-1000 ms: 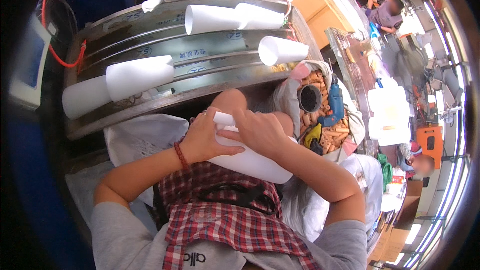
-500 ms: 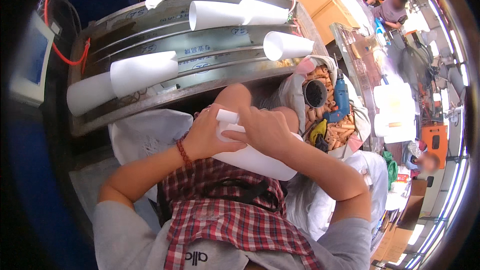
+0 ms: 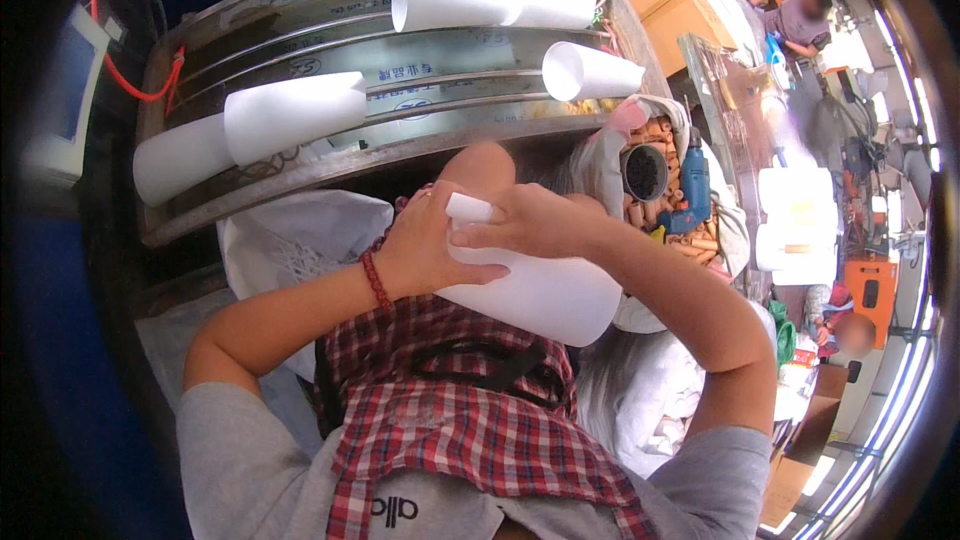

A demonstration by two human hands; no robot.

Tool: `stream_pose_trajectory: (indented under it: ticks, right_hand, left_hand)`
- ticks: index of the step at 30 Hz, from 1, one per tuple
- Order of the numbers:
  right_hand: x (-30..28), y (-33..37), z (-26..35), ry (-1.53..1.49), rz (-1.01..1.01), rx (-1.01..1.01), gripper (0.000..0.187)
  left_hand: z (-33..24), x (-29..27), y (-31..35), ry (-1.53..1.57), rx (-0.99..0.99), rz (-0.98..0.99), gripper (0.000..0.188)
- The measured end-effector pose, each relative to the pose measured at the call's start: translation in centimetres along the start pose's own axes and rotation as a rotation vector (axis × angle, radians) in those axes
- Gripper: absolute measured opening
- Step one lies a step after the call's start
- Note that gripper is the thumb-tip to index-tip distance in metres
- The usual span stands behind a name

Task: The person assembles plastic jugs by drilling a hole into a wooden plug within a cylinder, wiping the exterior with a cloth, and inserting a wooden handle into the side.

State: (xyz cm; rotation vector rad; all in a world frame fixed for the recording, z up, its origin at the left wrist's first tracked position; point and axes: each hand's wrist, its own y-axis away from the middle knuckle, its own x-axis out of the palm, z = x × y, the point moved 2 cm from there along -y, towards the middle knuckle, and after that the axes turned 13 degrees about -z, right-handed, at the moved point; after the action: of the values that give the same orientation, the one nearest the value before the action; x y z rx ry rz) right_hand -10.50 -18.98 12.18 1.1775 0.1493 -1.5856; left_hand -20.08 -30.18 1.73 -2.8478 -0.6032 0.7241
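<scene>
Over the red plaid cloth apron [image 3: 430,420], the left hand [image 3: 415,245] and right hand [image 3: 535,222] are gripping a white, tapered, paper-like tube [image 3: 550,295] by its left end, probably light, dentable, best cupped gently around its wall.

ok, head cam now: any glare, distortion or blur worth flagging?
Head view: white material at right nearly blown out; head view: worktable edges bow, corners black; head view: left hand, right hand and white cone fairly sharp.
</scene>
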Motion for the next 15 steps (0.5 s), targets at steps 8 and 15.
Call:
stream_pose_trajectory:
  ticks: [8, 15]
  right_hand:
    - [4.1, 1.3, -2.2, 0.525, -0.654, -0.274, 0.056]
    - [1.7, -0.3, -0.6, 0.326, -0.164, -0.135, 0.056]
  left_hand:
    - [-0.4, 0.1, 0.0, 0.013, -0.024, 0.007, 0.083]
    - [-0.3, 0.1, 0.7, 0.022, -0.004, -0.040, 0.086]
